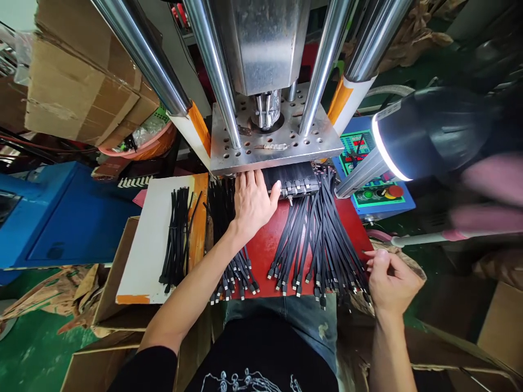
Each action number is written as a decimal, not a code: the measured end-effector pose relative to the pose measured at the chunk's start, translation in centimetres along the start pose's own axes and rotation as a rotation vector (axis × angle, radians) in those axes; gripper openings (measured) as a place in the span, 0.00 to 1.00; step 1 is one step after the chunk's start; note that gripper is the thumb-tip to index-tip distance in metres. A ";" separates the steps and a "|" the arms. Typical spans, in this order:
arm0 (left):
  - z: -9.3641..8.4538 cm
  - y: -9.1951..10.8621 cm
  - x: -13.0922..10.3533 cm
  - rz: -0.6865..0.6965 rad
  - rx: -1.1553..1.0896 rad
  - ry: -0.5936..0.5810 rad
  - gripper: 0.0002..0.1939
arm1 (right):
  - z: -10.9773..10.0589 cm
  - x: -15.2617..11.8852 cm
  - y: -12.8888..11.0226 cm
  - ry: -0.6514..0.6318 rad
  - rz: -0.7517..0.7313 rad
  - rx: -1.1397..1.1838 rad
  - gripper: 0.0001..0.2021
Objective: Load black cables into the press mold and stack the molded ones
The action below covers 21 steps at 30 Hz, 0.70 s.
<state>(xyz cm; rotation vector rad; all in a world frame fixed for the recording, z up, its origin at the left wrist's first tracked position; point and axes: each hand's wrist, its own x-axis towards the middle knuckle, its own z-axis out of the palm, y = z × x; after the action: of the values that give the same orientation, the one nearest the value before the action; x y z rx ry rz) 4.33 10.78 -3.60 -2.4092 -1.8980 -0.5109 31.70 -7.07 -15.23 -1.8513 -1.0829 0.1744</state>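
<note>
My left hand [254, 202] reaches to the lower edge of the press plate [278, 155], with its fingers stretched out and their tips at the plate's edge. Its thumb touches the left part of a black mould block [292, 182], which has several metal connectors along its front. Flat black cables with USB plugs [322, 245] fan out over the red table to the right of that hand. More black cables [235, 267] lie under and beside my left wrist. My right hand [394, 280] is closed in a pinch by the table's right edge; whatever is between its fingers is hidden.
Steel columns [218, 71] rise around the press. A bundle of black cables [177, 234] rests on a white board [143, 239] at left. A control box with buttons [376, 190] and a lit lamp [394, 147] stand at right. Cardboard boxes [114, 305] are below the board.
</note>
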 end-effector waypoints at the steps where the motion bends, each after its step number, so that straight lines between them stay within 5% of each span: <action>1: -0.1 -0.1 -0.1 0.010 -0.012 -0.003 0.33 | 0.0 0.0 0.0 0.001 -0.005 -0.006 0.22; 21: -0.9 -0.5 -2.8 0.072 0.007 -0.024 0.37 | 0.1 0.0 0.3 0.007 -0.015 -0.019 0.21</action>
<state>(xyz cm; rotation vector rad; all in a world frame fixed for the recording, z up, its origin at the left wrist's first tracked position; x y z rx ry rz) 3.04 8.09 -3.57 -2.4797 -1.8110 -0.4727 31.88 -7.02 -15.54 -1.8591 -1.0968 0.1493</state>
